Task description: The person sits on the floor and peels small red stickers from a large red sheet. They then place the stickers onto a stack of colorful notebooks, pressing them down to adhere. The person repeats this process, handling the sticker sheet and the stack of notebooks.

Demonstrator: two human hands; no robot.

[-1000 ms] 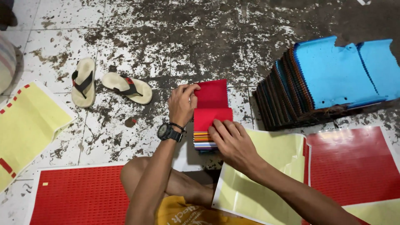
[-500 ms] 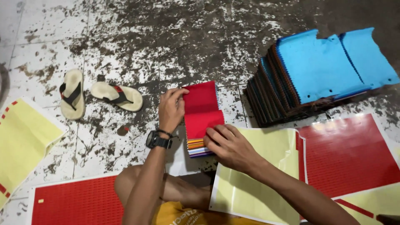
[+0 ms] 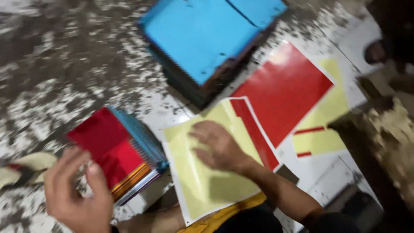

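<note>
Yellow backing sheet (image 3: 202, 181) lay on the floor under the right hand (image 3: 217, 146), palm flat, pressing. Left hand (image 3: 75, 194) hovered loosely curled, holding nothing, just beside the red-topped card stack (image 3: 116, 151). Sorting step, seemingly; next move needs a clean pinch on one edge.
</note>
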